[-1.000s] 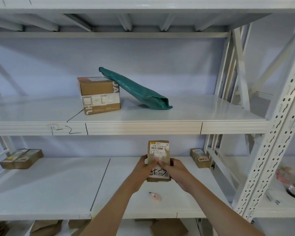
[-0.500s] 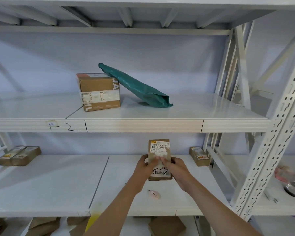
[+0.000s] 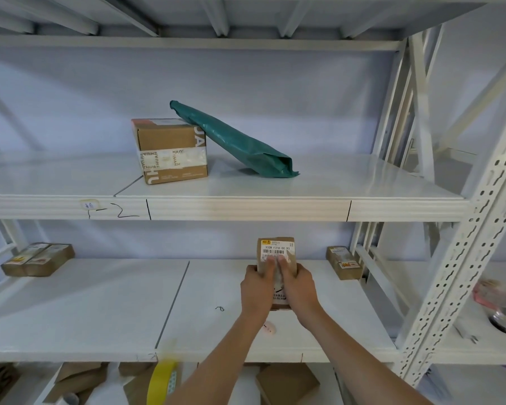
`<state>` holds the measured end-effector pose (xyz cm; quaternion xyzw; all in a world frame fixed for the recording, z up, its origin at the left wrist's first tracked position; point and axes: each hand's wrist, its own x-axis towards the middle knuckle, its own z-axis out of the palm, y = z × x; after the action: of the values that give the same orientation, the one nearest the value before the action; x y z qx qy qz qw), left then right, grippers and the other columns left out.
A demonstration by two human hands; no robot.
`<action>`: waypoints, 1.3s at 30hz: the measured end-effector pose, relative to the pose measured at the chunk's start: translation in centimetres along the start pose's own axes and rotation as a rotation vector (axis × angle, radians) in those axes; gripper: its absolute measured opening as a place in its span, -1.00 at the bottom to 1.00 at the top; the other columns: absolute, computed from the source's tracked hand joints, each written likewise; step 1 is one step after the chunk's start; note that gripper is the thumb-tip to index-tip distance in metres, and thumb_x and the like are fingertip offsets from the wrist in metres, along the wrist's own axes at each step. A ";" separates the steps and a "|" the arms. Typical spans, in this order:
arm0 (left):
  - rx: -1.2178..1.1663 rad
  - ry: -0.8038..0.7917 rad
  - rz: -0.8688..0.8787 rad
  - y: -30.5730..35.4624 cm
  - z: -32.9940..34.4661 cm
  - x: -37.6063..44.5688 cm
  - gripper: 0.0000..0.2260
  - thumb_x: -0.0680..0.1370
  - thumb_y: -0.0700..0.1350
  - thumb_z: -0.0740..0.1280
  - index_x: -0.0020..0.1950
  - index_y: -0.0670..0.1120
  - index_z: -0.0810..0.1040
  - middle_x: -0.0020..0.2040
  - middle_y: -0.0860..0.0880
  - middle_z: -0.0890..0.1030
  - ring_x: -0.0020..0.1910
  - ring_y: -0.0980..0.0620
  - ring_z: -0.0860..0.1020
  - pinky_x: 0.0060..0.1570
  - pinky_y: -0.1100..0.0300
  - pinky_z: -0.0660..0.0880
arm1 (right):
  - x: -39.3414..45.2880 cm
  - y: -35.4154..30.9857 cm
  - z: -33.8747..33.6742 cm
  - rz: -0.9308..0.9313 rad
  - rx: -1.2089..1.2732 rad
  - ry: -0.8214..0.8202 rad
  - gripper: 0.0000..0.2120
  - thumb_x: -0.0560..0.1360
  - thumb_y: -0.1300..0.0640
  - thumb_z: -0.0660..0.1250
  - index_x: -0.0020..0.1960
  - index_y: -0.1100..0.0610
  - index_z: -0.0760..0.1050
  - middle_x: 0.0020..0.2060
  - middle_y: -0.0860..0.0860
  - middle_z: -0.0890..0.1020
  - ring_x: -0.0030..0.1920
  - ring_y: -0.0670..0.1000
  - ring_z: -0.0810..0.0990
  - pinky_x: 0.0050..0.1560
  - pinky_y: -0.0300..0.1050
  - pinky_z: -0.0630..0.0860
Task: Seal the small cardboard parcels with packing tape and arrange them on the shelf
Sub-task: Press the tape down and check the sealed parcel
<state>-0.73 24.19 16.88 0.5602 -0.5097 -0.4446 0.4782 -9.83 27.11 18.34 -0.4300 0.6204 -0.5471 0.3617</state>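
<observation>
Head view: both hands hold a small parcel (image 3: 276,252) over the lower shelf (image 3: 100,311). The left hand (image 3: 256,287) grips its left side and the right hand (image 3: 297,287) its right side, fingers curled round the edges, with the fingertips (image 3: 270,263) of both lying side by side on the top face, just below the barcode label. Whether the parcel rests on the shelf or is held just above it I cannot tell. Beyond and right of the fingers another small parcel (image 3: 343,263) lies on the same shelf; far to their left sit two more (image 3: 38,258). Above the fingers, on the upper shelf (image 3: 333,182), a taped box (image 3: 171,150) stands with a green bag (image 3: 240,141) leaning on it. Below the wrists, blurred, is a yellow tape roll (image 3: 161,381).
</observation>
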 end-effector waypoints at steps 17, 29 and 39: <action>-0.108 -0.101 -0.034 0.3 -0.5 0.3 -0.51 0.49 0.39 0.28 0.14 0.02 0.58 0.00 0.01 0.71 -0.03 -0.02 0.70 0.10 -0.07 0.62 | -0.6 -0.3 -0.5 0.069 0.174 -0.035 -0.66 0.65 -0.20 0.17 0.20 0.02 0.49 0.02 0.00 0.69 -0.04 -0.01 0.71 -0.10 -0.12 0.63; 0.024 -0.148 -0.101 -0.6 -1.2 -1.0 -0.47 0.56 0.42 0.12 0.22 0.02 0.49 0.05 -0.03 0.67 -0.04 -0.04 0.68 0.04 -0.01 0.63 | -0.9 1.6 -0.7 0.106 0.023 0.013 -0.51 0.64 -0.28 0.09 0.23 0.10 0.45 0.02 0.05 0.67 -0.04 0.03 0.69 -0.08 -0.07 0.63; -0.203 -0.112 -0.160 -3.0 -5.0 -2.3 -0.77 0.72 0.09 0.09 0.35 0.12 0.35 0.08 -0.07 0.68 -0.11 0.01 0.72 -0.19 0.11 0.65 | -2.5 1.4 1.6 0.163 0.196 -0.205 -0.48 0.66 -0.22 0.16 0.56 -0.18 0.12 0.23 0.00 0.59 0.07 -0.01 0.68 -0.06 -0.10 0.62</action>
<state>4.46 27.00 14.66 0.5221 -0.4416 -0.5612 0.4662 -7.58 28.87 16.71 -0.3945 0.5566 -0.5272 0.5066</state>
